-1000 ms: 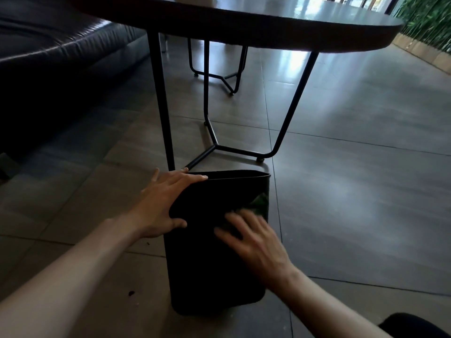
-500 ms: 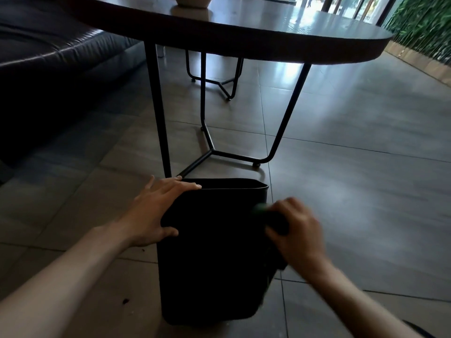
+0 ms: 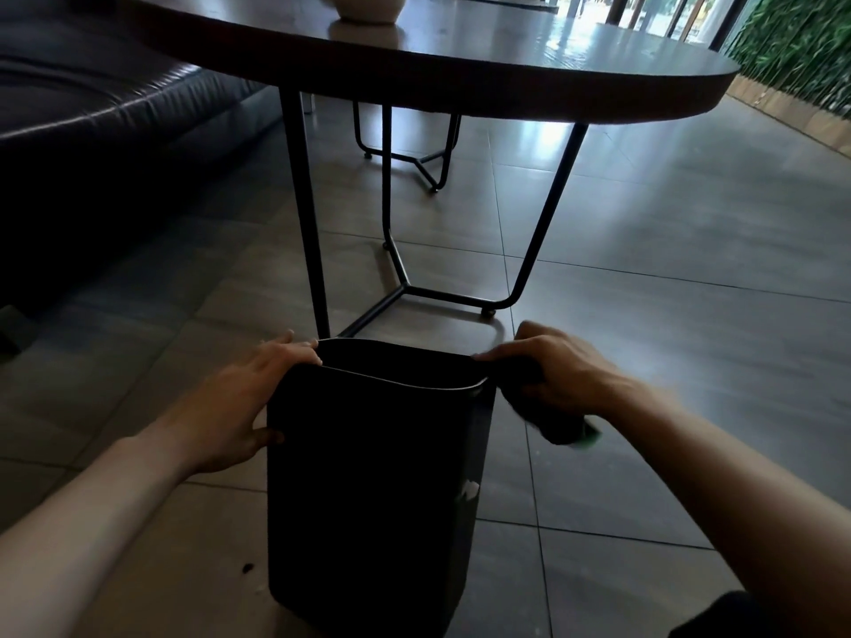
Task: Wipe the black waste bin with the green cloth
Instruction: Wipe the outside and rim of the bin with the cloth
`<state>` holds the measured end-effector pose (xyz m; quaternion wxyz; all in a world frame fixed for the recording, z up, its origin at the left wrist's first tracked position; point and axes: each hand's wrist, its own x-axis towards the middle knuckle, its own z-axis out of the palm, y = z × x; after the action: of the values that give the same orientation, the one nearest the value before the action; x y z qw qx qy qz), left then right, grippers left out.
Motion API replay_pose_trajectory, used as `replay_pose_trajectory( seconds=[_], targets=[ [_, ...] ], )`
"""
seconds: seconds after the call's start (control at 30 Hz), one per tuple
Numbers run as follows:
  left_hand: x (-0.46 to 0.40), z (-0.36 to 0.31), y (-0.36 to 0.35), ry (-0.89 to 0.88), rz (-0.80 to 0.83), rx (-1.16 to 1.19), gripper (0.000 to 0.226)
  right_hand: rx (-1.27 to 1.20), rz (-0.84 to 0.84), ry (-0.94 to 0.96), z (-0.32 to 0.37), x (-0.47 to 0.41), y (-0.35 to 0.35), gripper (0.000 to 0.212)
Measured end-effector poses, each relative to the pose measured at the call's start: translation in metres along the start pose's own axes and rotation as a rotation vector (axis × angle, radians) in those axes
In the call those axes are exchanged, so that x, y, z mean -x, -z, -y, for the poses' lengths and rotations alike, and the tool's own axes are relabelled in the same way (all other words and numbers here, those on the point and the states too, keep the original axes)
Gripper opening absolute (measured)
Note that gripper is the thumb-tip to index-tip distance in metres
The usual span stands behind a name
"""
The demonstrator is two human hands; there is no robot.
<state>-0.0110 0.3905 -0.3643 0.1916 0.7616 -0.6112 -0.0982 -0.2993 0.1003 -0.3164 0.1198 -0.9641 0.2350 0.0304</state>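
Note:
The black waste bin (image 3: 368, 490) stands upright on the tiled floor in front of me, its open top facing up. My left hand (image 3: 235, 407) grips the bin's left side, fingers over the rim and thumb on the wall. My right hand (image 3: 552, 375) is at the bin's upper right corner, closed on the green cloth (image 3: 564, 428). The cloth looks dark and bunched, with a bright green edge showing below the hand. It is pressed against the bin's right side near the rim.
A dark round table (image 3: 506, 80) on thin black metal legs (image 3: 308, 232) stands just beyond the bin, with a pale pot (image 3: 366, 6) on top. A dark sofa (image 3: 92, 131) fills the left. A small dark speck (image 3: 247, 567) lies on the floor left of the bin.
My right hand with the cloth has gone from the bin's front face to its upper right corner. The bin now stands more upright and the view has come closer.

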Motion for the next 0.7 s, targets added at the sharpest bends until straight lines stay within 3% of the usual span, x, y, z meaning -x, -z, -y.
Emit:
replay_pose_trajectory(
  seconds=[0.2,0.43,0.6,0.7],
  targets=[
    [0.0,0.005,0.001,-0.018,-0.007,-0.021,0.097,-0.035,0.031,0.068,0.009,0.002,-0.003,0.018],
    [-0.009,-0.006,0.004,-0.075,-0.021,-0.052,0.091,-0.086,0.085,0.096,0.025,0.018,0.01,0.012],
    [-0.033,-0.049,0.009,-0.123,-0.179,0.121,0.073,-0.073,0.034,0.075,0.039,0.008,0.033,0.009],
    [-0.042,-0.081,0.0,-0.19,-0.17,0.218,0.065,-0.037,0.007,0.022,0.045,0.001,0.037,0.016]
  ],
)
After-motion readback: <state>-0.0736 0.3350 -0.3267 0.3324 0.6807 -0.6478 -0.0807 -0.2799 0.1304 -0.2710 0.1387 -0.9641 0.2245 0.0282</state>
